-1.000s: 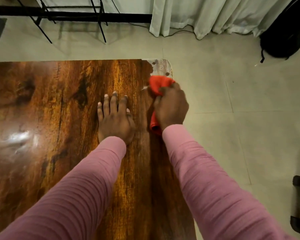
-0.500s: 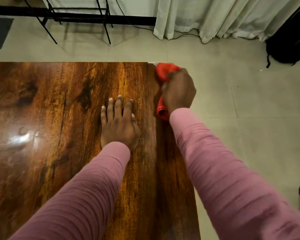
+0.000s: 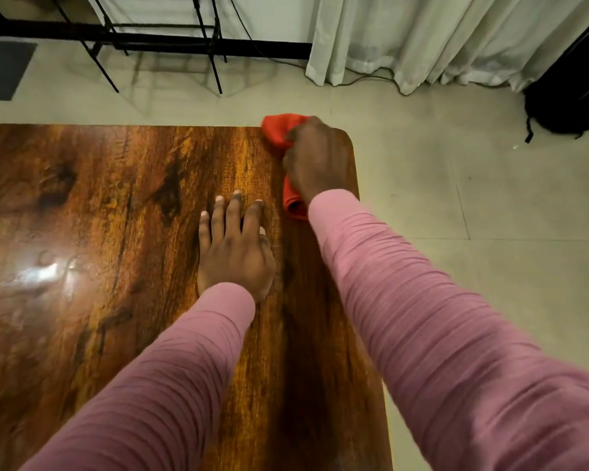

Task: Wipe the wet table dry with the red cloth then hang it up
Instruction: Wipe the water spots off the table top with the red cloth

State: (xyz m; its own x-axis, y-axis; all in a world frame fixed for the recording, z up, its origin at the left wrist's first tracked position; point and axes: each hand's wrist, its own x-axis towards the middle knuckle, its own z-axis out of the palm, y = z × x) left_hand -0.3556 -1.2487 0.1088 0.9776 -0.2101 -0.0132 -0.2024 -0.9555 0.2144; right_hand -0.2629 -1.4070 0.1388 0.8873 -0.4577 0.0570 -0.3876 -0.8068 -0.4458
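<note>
Now the table [image 3: 82,198] looks wet toward its left. My left grip [image 3: 233,253] lies flat on it, released. My right grip [image 3: 317,161], nearer the far right corner, clenches the cloth [image 3: 278,129], which is bunched lengthwise beneath it; I judge the wet patch lies leftward.

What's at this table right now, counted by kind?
Crumpled red cloth: 1
Bare hands: 2, left hand flat on the wood, right hand gripping the cloth
Glossy brown wooden table: 1
Total: 4
</note>
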